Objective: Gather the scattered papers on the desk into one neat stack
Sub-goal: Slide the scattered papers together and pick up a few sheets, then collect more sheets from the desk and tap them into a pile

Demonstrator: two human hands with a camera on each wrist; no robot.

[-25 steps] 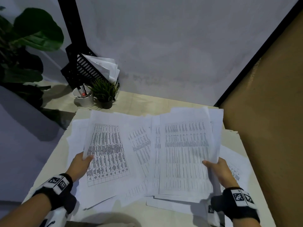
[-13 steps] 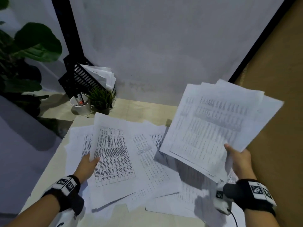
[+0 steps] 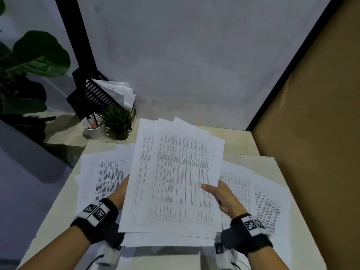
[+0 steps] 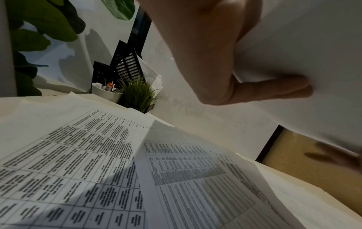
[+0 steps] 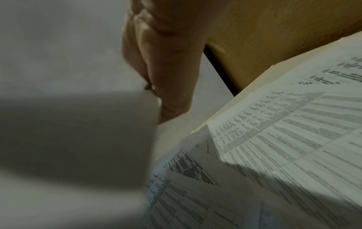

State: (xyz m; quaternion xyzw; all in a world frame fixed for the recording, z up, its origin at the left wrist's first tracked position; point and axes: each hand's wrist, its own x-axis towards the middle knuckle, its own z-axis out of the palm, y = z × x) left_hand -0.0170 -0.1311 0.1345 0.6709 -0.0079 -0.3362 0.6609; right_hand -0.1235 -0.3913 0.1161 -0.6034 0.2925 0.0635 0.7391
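Note:
A bundle of printed papers point(image 3: 175, 182) hangs over the middle of the desk point(image 3: 196, 259), tilted towards me. My right hand point(image 3: 212, 190) grips its right edge, thumb on top and fingers hidden beneath. My left hand point(image 3: 119, 193) holds the left edge from below, mostly hidden by the sheets. In the left wrist view its fingers point(image 4: 274, 88) lie against the bundle's white underside point(image 4: 303, 46). Loose table-printed sheets lie spread on the desk at the left point(image 3: 109, 178) and at the right point(image 3: 259, 195). The right wrist view shows my right hand point(image 5: 166, 62) beside the shaded underside.
At the back left corner stand a black file rack with papers point(image 3: 97, 94), a white pen cup point(image 3: 93, 129) and a small potted grass plant point(image 3: 119, 123). A large leafy plant point(image 3: 33, 55) is off the left edge. A brown wall point(image 3: 315, 133) borders the desk's right side.
My right hand lifted the bundle up to the right, then swung it back over the desk's middle. My left hand left the left-hand sheet and took the bundle's left edge.

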